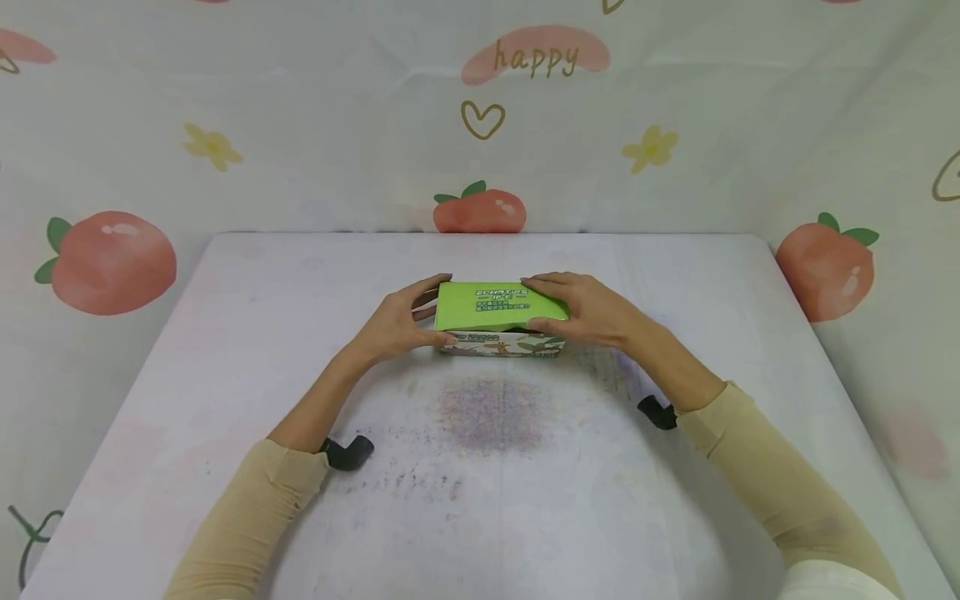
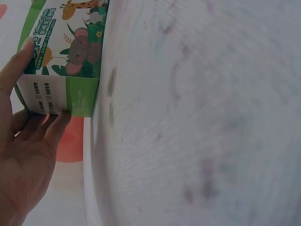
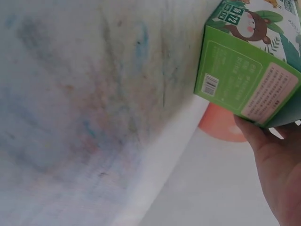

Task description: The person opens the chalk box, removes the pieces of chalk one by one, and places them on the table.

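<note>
A small cardboard box [image 1: 502, 343] with a bright green lid [image 1: 480, 307] sits on the table, its front printed with cartoon animals. A dark gap shows under the lid's front edge towards the right. My left hand [image 1: 395, 327] grips the box's left end, thumb at the front and fingers round the end and back. On the right, my right hand [image 1: 588, 310] holds the lid's right end between thumb in front and fingers behind. The left wrist view shows the elephant print [image 2: 81, 52]; in the right wrist view the green end panel [image 3: 240, 75] carries a barcode.
The white table [image 1: 480, 517] has purplish stains [image 1: 495, 412] in front of the box. Behind it hangs a white cloth [image 1: 337, 125] printed with fruit, flowers and hearts. A black piece sits at each wrist, the left one [image 1: 351, 453] and the right one [image 1: 658, 412].
</note>
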Demonstrator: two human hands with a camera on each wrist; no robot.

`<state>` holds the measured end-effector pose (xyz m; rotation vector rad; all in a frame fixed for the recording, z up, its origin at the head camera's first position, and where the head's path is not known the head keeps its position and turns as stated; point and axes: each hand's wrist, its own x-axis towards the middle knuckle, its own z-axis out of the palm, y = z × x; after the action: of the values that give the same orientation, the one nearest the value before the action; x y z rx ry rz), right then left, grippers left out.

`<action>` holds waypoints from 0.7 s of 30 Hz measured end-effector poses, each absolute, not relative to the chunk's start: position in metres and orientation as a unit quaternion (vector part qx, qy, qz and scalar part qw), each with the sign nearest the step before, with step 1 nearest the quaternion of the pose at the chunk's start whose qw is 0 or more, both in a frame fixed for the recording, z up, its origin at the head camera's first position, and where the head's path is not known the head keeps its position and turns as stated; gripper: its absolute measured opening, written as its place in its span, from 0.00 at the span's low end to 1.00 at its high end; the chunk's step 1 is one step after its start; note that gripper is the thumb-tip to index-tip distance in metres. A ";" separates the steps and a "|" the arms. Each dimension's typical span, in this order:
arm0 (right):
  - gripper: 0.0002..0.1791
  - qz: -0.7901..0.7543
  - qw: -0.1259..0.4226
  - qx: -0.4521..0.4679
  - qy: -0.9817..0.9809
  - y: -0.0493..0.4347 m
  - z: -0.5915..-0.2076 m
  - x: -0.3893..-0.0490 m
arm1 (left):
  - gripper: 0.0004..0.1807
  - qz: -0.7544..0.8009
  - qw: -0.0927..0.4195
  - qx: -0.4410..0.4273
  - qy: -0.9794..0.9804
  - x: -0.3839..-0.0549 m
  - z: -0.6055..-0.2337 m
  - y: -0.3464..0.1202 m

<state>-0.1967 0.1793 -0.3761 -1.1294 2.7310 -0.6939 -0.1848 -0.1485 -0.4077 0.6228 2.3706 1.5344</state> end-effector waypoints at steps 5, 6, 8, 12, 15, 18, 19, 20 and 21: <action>0.36 -0.253 0.057 -0.384 0.886 0.181 -0.376 -0.202 | 0.55 0.529 0.128 0.212 0.812 -0.184 -0.408 -0.150; 0.36 -0.262 0.061 -0.386 0.882 0.181 -0.376 -0.202 | 0.55 0.529 0.130 0.209 0.812 -0.184 -0.408 -0.151; 0.35 -0.273 0.068 -0.386 0.879 0.184 -0.374 -0.203 | 0.55 0.529 0.131 0.209 0.812 -0.184 -0.407 -0.149; 0.32 -0.297 0.079 -0.371 0.876 0.185 -0.370 -0.202 | 0.54 0.527 0.126 0.218 0.812 -0.183 -0.408 -0.149; 0.30 -0.309 0.083 -0.356 0.878 0.187 -0.369 -0.202 | 0.54 0.525 0.121 0.224 0.812 -0.183 -0.407 -0.149; 0.30 -0.313 0.084 -0.348 0.880 0.188 -0.369 -0.203 | 0.54 0.522 0.121 0.222 0.815 -0.182 -0.406 -0.149; 0.30 -0.316 0.083 -0.345 0.880 0.188 -0.369 -0.203 | 0.54 0.521 0.122 0.220 0.816 -0.182 -0.406 -0.150; 0.30 -0.319 0.083 -0.341 0.881 0.189 -0.369 -0.202 | 0.54 0.521 0.124 0.219 0.816 -0.181 -0.405 -0.150; 0.30 -0.323 0.083 -0.337 0.880 0.189 -0.369 -0.202 | 0.55 0.520 0.125 0.219 0.816 -0.181 -0.405 -0.150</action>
<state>-0.2016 0.1892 -0.3690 -1.0065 2.6286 -0.9640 -0.1810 -0.1497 -0.4047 0.6394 2.3763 1.5163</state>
